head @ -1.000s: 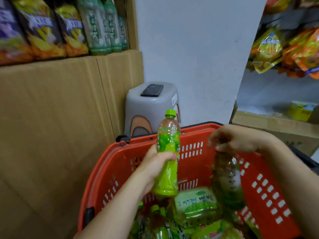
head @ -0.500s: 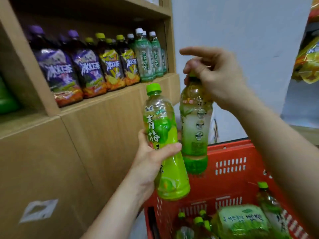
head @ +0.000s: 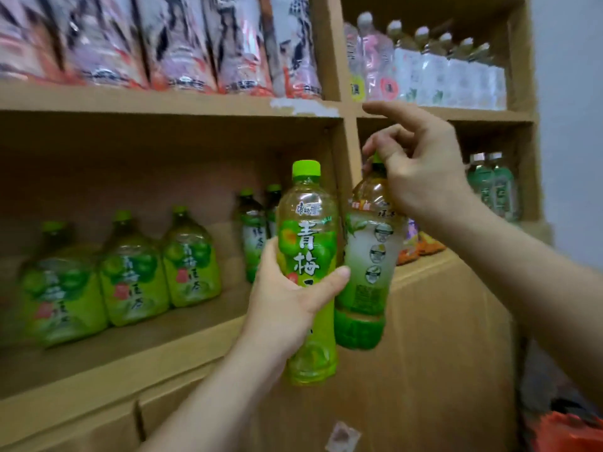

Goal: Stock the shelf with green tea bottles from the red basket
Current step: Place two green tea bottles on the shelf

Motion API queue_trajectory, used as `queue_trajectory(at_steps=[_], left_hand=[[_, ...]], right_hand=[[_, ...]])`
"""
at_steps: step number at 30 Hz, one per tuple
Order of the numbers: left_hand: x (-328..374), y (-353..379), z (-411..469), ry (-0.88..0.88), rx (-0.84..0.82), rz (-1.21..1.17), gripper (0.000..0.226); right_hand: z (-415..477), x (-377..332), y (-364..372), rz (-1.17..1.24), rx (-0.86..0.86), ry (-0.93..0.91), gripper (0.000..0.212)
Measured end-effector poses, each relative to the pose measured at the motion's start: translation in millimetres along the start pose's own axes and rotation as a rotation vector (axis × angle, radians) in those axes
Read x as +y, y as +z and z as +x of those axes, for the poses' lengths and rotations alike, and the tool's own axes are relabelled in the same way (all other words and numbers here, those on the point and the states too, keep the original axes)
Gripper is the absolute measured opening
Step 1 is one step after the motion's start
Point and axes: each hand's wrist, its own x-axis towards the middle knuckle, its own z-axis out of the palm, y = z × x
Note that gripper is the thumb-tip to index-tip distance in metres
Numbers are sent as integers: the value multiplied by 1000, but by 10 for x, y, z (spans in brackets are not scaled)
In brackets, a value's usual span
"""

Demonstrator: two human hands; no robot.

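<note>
My left hand [head: 287,298] grips a green-capped plum green tea bottle [head: 308,256] around its middle, upright, in front of the wooden shelf [head: 130,350]. My right hand [head: 421,171] holds a second green tea bottle [head: 368,265] by its cap, hanging just right of the first. Three matching plum tea bottles [head: 130,275] stand on the middle shelf at left, and two darker green tea bottles [head: 254,230] stand behind the held one. A corner of the red basket [head: 567,432] shows at bottom right.
The upper shelf carries blurred pink-labelled bottles [head: 163,44] and, to the right, pale white-capped bottles [head: 434,66]. Green bottles [head: 492,187] and snack packs [head: 421,243] sit in the right compartment. A vertical divider [head: 346,151] splits the shelf. A white wall [head: 571,125] lies at right.
Both hands have lifted the bottles out of the red basket and up to shelf height. The view has swung up and left, so the green tea shelf now shows and the basket is nearly out of frame.
</note>
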Motion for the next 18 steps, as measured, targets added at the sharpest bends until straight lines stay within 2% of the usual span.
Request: queue_trajectory(at_steps=[4,10,14,16,18], left_hand=[[-24,-569,283,12,134,184,69],[-340,-942,594,-79,159,231,81],[-450,-1005,690,-137,63,156,83],[-503,-1031,691,-160,49,96,79],[-552,-1072,684,-184,49,54,80]], right_hand=[[191,23,691,-45,18,34,36],[174,101,1236,-236,-27,91,35],[72,212,1294,-316,-226,107,59],[-69,280,1242,-254,-350,82,74],[-229,366,1139,-125,-447,159,95]])
